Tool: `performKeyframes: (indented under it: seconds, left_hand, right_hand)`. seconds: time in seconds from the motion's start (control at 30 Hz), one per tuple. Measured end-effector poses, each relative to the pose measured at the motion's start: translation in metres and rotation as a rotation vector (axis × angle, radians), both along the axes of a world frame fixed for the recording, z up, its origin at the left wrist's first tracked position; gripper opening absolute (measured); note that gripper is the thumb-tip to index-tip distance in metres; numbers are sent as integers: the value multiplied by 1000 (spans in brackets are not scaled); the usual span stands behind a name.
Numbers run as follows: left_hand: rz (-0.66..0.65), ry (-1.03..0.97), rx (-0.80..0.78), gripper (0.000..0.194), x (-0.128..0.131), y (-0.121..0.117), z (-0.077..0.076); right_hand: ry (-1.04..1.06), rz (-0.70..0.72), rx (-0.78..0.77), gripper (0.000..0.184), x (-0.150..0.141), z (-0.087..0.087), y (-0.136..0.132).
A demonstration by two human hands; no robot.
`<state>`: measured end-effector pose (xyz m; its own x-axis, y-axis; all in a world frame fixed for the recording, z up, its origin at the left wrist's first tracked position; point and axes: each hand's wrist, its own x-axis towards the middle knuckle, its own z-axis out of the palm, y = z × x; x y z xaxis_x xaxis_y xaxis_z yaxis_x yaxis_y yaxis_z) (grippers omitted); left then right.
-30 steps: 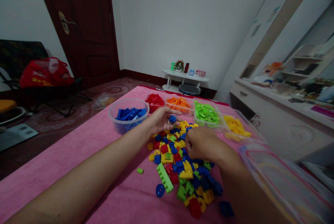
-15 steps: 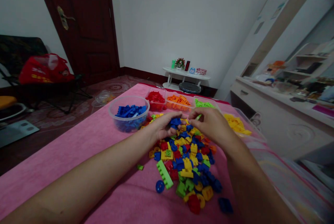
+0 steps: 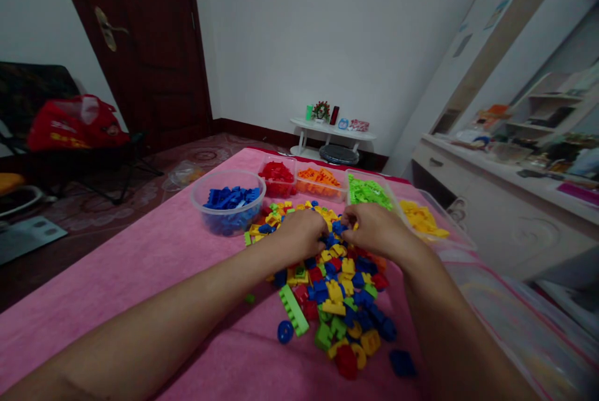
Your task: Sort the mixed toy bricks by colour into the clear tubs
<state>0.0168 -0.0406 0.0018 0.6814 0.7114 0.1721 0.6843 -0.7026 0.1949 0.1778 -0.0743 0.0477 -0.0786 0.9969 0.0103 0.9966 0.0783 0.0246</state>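
A mixed pile of toy building bricks (image 3: 334, 289) in blue, yellow, red and green lies on the pink cloth. My left hand (image 3: 303, 232) is palm down over the upper part of the pile, its fingers curled and their tips hidden among the bricks; whatever it holds is out of sight. Just to its right, my right hand (image 3: 374, 226) reaches in with thumb and fingers bent together beside a blue brick (image 3: 337, 227). What lies between those fingertips is too small to name. A long green brick (image 3: 294, 310) and a blue wheel-like piece (image 3: 285, 332) lie at the pile's near left.
Behind the pile, a round tub (image 3: 194, 198) holds blue bricks. Clear boxes of red bricks (image 3: 277, 175), orange bricks (image 3: 318, 178), green bricks (image 3: 369, 192) and yellow bricks (image 3: 421, 219) curve around to the right. A transparent plastic case (image 3: 510, 320) is at the right edge.
My left hand has turned from palm up, with blue bricks in it, to palm down on the pile. My right hand has moved slightly down, away from the green box, and the green piece no longer shows.
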Motion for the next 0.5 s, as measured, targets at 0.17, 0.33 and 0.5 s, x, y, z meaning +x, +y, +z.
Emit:
performKeyframes:
  seconds: [0.17,0.33,0.5]
  left_hand:
    - [9,-105,-4,25,-4,7,-9]
    - [-27,-258,-103,14,-12,23,-10]
    - [-8,-557,-583,10,-15,33,0]
  right_hand:
    - [50,81,-17,36,-10,-14,3]
    - [88,118,-95,23,-13,-26,7]
    - [88,95,-27,20,-10,-29,11]
